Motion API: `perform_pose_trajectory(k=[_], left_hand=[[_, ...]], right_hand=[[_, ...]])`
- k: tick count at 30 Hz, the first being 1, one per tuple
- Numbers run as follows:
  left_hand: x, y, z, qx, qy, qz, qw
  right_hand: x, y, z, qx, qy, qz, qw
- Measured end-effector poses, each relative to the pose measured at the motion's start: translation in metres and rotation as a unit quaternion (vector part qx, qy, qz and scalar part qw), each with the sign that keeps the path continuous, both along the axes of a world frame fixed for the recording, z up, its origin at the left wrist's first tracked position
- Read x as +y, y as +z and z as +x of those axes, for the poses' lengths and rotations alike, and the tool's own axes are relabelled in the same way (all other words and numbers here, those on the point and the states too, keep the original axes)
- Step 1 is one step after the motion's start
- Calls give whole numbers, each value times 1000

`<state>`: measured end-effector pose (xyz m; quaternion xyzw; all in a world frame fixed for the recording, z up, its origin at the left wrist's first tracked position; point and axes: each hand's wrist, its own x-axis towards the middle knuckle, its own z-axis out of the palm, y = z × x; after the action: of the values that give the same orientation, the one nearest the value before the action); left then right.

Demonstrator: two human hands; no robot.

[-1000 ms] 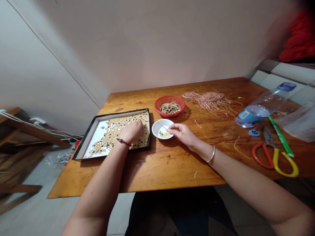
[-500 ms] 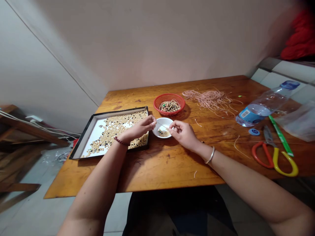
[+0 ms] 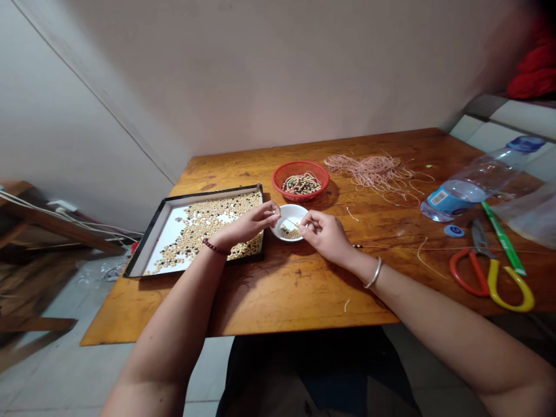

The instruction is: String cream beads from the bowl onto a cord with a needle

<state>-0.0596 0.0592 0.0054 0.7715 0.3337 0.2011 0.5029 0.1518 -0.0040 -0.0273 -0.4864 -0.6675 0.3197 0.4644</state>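
My left hand (image 3: pixel 252 223) hovers at the right edge of a black tray (image 3: pixel 150 243) full of tan beads, its fingertips pinched together on something too small to name. My right hand (image 3: pixel 325 234) is closed in a pinch on a thin needle (image 3: pixel 290 220) that points toward the left fingertips. Both hands meet above a small white bowl (image 3: pixel 281 231) holding a few beads. A thin thread (image 3: pixel 403 247) trails from the right hand across the wooden table (image 3: pixel 282 289) to the right.
A red basket (image 3: pixel 300 180) of strung beads stands behind the bowl. Pink cord (image 3: pixel 373 171) lies in a heap at the back right. A plastic bottle (image 3: pixel 473 188), a blue cap (image 3: pixel 454 230), scissors (image 3: pixel 490 272) and a green pen (image 3: pixel 504 238) lie at the right.
My left hand left the beads in the tray and moved right to meet the right hand over the white bowl. The right hand stayed pinched by the bowl.
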Motion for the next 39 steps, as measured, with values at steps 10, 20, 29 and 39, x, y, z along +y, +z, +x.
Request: perform_pose_trajectory(k=[10, 20, 29, 39], left_hand=[[-5, 4, 0, 43, -2, -18, 999], [-7, 5, 3, 59, 12, -11, 998], [-6, 2, 2, 73, 16, -1, 997], [-7, 2, 4, 68, 20, -6, 997]], right_hand=[[1, -1, 0, 1, 4, 3, 1000], [-1, 4, 0, -6, -10, 4, 1000], [-2, 2, -1, -9, -12, 17, 1000], [-2, 3, -2, -14, -12, 11, 1000]])
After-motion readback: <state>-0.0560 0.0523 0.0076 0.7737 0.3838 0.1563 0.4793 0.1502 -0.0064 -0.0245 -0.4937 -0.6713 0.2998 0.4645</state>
